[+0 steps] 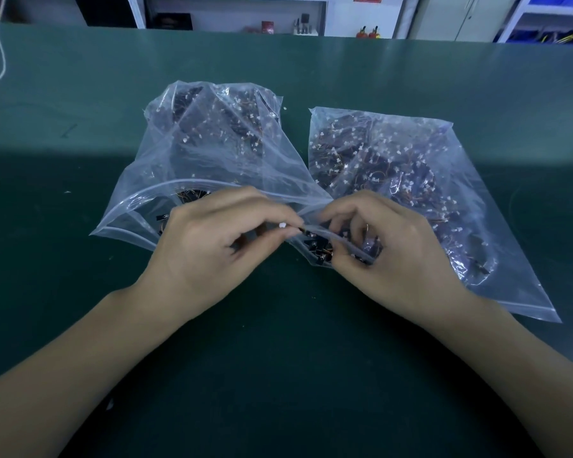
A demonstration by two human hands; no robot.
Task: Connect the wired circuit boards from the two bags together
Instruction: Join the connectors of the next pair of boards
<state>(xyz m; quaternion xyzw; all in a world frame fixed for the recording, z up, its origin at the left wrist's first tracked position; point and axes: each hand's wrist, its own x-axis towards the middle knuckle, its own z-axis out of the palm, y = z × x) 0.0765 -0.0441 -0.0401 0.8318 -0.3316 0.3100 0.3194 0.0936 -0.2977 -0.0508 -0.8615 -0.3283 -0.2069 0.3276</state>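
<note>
Two clear zip bags lie side by side on the green table, each full of small dark circuit boards with thin wires and white connectors. The left bag [212, 150] has its mouth open toward me. The right bag [411, 180] lies flat, its open corner near my hands. My left hand [209, 246] pinches a small white connector [282, 225] between thumb and fingertips. My right hand [394, 249] curls its fingers at the mouth of the right bag, among dark boards [321, 249]; what it holds is hidden by the fingers and plastic.
The green table [278, 358] stretches wide in front of me and behind the bags. A white cable [1, 51] hangs at the far left. Shelves and cabinets stand beyond the table's far edge.
</note>
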